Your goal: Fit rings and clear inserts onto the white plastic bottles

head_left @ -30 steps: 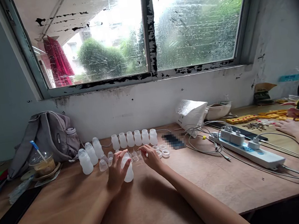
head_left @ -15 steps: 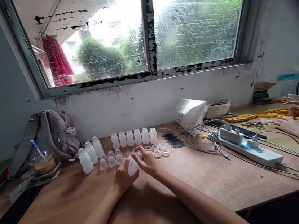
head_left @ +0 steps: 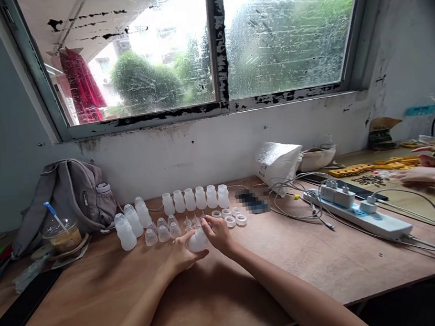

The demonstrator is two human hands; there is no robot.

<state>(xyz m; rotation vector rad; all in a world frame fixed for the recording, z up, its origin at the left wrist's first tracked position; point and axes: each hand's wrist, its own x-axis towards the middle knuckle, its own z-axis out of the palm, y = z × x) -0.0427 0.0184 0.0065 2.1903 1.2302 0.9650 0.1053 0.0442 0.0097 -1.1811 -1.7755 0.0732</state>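
My left hand (head_left: 181, 252) is wrapped round a translucent white baby bottle (head_left: 197, 241), tilted just above the table. At the bottle's upper end, the fingers of my right hand (head_left: 217, 233) are closed together; what they pinch is hidden. Behind my hands stand clear nipples (head_left: 187, 224), partly covered. Several white rings (head_left: 230, 220) lie to their right and clear domed caps (head_left: 163, 232) to their left. A row of open bottles (head_left: 189, 200) stands at the back, and capped bottles (head_left: 125, 233) stand at the left.
On the left are a grey backpack (head_left: 71, 197), a drink cup (head_left: 63, 234) and a black flat object (head_left: 21, 308). A power strip (head_left: 363, 218) with tangled cables lies at the right. Beyond it, another person's hands (head_left: 421, 176) work near yellow parts.
The bottle has tipped and sunk slightly in my left hand, and my right hand has shifted a little right. Behind them more of the nipples shows. The other person's hands have moved.
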